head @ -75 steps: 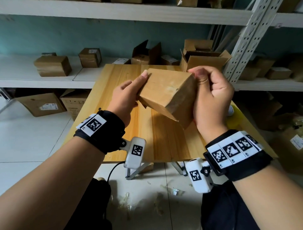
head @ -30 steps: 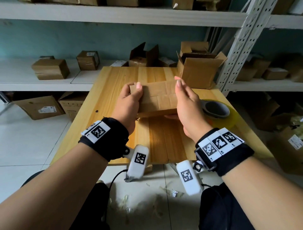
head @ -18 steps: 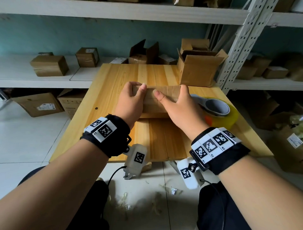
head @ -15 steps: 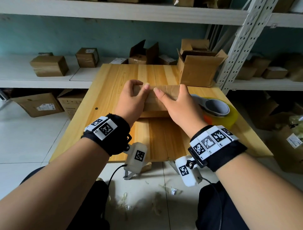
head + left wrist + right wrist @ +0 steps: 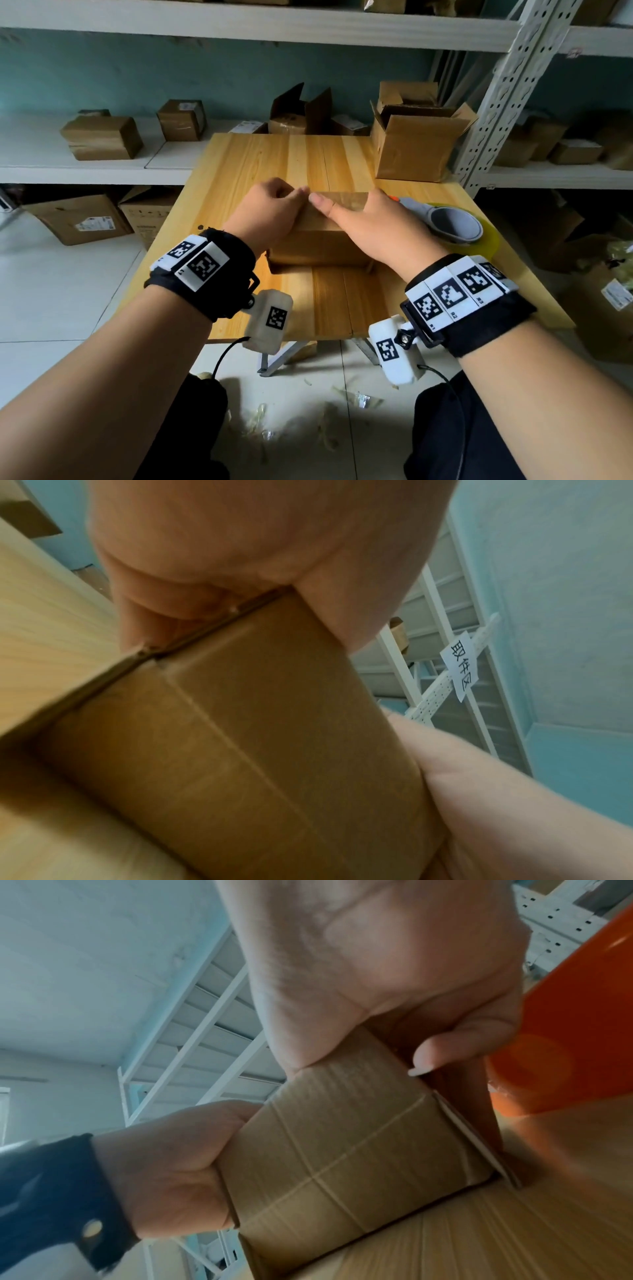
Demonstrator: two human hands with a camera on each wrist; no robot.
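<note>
A small brown cardboard box (image 5: pixel 318 243) stands on the wooden table (image 5: pixel 308 161), its flaps closed. My left hand (image 5: pixel 270 212) lies over its left end, fingers curled down the far left side and thumb on top. My right hand (image 5: pixel 363 222) covers the right half, thumb stretched left along the top until it nearly meets the left thumb. In the right wrist view the right hand's fingers (image 5: pixel 455 1053) wrap round the box's (image 5: pixel 342 1150) right end. In the left wrist view the left palm (image 5: pixel 240 547) sits on the box's (image 5: pixel 257 737) upper edge.
A tape dispenser (image 5: pixel 448 222) with an orange body and a yellowish roll lies just right of the box. An open cardboard box (image 5: pixel 414 144) stands at the table's far right corner. White shelves behind and beside the table hold several small boxes. A perforated shelf upright (image 5: pixel 507 89) rises at the right.
The box was held tilted in the air, then came down onto the table. Both hands have shifted onto its top, and the thumbs have closed toward each other at the middle.
</note>
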